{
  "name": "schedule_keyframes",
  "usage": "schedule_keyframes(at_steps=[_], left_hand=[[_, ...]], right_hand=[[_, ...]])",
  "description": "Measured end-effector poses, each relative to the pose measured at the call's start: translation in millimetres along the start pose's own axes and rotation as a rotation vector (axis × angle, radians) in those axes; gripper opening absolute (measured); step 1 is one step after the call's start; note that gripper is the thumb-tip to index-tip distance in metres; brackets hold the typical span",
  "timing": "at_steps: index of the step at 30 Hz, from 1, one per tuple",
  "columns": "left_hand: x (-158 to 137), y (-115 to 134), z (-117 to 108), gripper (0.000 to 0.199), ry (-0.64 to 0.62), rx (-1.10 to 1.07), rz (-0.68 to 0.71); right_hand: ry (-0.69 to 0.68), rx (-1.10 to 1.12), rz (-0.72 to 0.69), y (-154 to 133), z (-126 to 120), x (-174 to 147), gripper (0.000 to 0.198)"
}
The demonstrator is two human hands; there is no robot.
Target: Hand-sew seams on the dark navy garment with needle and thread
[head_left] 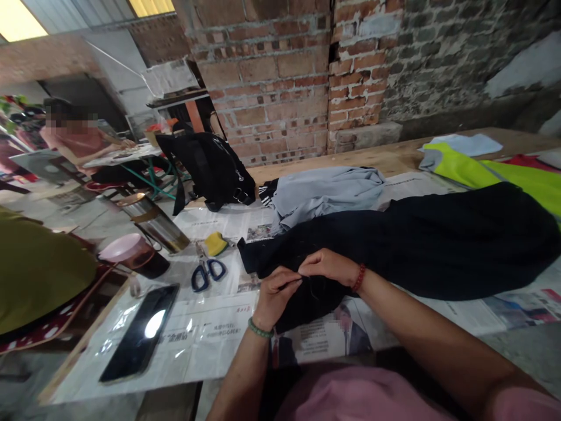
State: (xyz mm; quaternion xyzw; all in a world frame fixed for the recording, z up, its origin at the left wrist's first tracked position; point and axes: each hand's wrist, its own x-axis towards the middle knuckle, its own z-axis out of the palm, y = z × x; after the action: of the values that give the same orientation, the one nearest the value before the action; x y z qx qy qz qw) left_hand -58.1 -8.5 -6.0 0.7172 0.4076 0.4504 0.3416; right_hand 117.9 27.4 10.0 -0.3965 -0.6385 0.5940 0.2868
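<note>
Left hand (275, 297): grip pinched closed, contents too small to tell
Right hand (329, 271): likewise, just beside the left
Dark navy garment (394, 237): on the table (401, 156), beneath both hands

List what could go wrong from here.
The pink-lidded cup stands near the table's edge; a knock might tip it toward the smartphone.
The smartphone, also close to the edge, could get swept off.
The left hand and right hand pinch close together over the dark cloth; anything sharp there, too small to tell, might prick the fingers.
</note>
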Motion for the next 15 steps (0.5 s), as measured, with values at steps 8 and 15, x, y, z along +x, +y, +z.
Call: schedule_keyframes(at_steps=[8,15], left_hand=[[2,3,1,0.011,0.006,-0.001,0.021],[2,1,0,0.009,0.019,0.017,0.008]], right_hand=[[-0.087,0.339,0.102,3,-2,-8,0.025],[0.083,0.432,0.066,11,4,-10,0.019]])
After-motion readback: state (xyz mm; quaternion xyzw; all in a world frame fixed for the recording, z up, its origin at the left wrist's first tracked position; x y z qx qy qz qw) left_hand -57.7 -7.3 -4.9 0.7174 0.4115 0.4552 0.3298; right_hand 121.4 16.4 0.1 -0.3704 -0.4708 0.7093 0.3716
